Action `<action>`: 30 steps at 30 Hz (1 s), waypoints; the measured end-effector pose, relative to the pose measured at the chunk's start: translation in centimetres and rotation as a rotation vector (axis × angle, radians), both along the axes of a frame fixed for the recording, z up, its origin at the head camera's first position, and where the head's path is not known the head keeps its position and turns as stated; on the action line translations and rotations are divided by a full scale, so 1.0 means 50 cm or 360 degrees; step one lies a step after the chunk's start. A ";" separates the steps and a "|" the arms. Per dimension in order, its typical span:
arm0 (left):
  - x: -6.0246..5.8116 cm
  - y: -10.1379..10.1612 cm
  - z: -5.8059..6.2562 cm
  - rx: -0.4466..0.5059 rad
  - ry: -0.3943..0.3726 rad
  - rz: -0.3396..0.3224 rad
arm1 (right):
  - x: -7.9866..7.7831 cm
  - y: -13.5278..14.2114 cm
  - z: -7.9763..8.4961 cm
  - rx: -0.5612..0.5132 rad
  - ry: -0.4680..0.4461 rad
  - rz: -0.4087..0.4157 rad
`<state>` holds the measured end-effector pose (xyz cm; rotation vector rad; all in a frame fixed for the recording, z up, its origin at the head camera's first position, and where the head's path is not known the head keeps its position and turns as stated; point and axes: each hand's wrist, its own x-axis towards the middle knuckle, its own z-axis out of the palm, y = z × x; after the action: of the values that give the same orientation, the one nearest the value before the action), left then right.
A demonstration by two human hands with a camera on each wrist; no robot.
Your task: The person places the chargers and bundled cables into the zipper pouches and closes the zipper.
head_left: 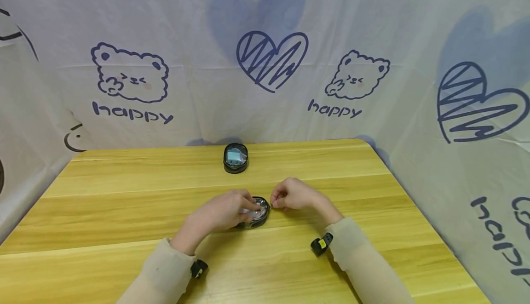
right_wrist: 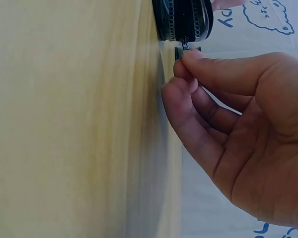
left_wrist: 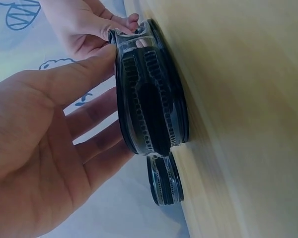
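Note:
A small oval pouch (head_left: pixel 260 222) with a clear top, black rims and a zipper along its side lies on the table. Pale, shiny contents show dimly through the plastic. My left hand (head_left: pixel 225 209) holds it from the left, fingers over its top and the thumb (left_wrist: pixel 102 62) at the upper rim; the other fingertips are hidden behind the pouch in the left wrist view. On the pouch's right end, the thumb and index finger of my right hand (head_left: pixel 296 194) pinch the small metal zipper pull (right_wrist: pixel 185 43). The remaining right fingers curl loosely beneath.
Farther back on the wooden table (head_left: pixel 124 212) stands a second black-rimmed clear case (head_left: pixel 235 159) with a light-blue item inside. A pale printed cloth (head_left: pixel 198 88) hangs behind the table and along its sides. Dark bands (head_left: pixel 322 244) circle both wrists.

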<state>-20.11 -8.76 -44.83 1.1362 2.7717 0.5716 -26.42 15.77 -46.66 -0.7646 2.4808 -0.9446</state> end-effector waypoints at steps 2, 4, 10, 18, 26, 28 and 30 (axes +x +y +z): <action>0.000 0.001 0.001 -0.0008 -0.0011 0.0023 | -0.001 -0.002 -0.004 -0.0005 0.0033 -0.0013; 0.000 0.002 0.001 -0.0011 -0.0030 0.0043 | -0.001 -0.004 -0.005 -0.0008 0.0062 -0.0025; -0.002 0.002 -0.001 -0.0004 0.0056 -0.0046 | 0.002 -0.012 -0.001 -0.0028 0.0113 -0.0051; -0.004 -0.001 -0.003 -0.0028 0.0030 -0.0098 | 0.001 -0.012 -0.001 -0.0031 0.0086 -0.0053; -0.003 0.003 -0.006 -0.0021 -0.0023 -0.0055 | 0.003 -0.004 0.005 0.0029 0.0063 0.0049; -0.003 0.005 -0.006 -0.0025 -0.0028 -0.0033 | 0.004 0.000 0.009 0.0047 0.0047 0.0090; -0.002 0.007 -0.006 -0.0024 -0.0028 -0.0021 | 0.005 0.003 0.011 0.0056 0.0027 0.0125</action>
<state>-20.22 -8.42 -45.12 1.1396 2.7467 0.5554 -26.19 15.91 -46.12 -0.8551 2.4561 -0.8682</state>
